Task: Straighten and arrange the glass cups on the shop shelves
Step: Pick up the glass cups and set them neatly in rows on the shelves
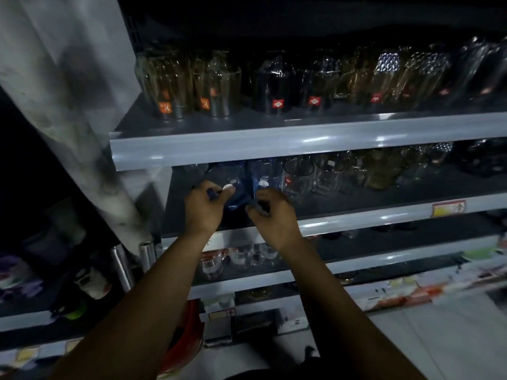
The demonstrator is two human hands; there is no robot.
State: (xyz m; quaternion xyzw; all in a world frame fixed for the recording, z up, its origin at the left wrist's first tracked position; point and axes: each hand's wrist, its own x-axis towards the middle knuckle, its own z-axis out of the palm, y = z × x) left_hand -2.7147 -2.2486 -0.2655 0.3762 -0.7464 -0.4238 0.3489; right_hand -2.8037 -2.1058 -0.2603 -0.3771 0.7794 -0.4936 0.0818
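On the middle shelf point(356, 219), near its left end, two blue cup packs stand side by side: the left grip point(204, 205) pinches the left blue cup pack point(233, 187), the right grip point(274, 215) curls round the base of the right blue cup pack point(264, 174)

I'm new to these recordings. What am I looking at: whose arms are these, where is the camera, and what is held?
No machine here. A person wears one camera on the head, looking forward and down, so both bare arms are their own. They face shop shelves of glass cups. On the middle shelf, the left hand grips the left blue cup, and the right hand curls its fingers round the base of the right blue cup. Clear cups stand to their right. The picture is dark, so finer detail is lost.
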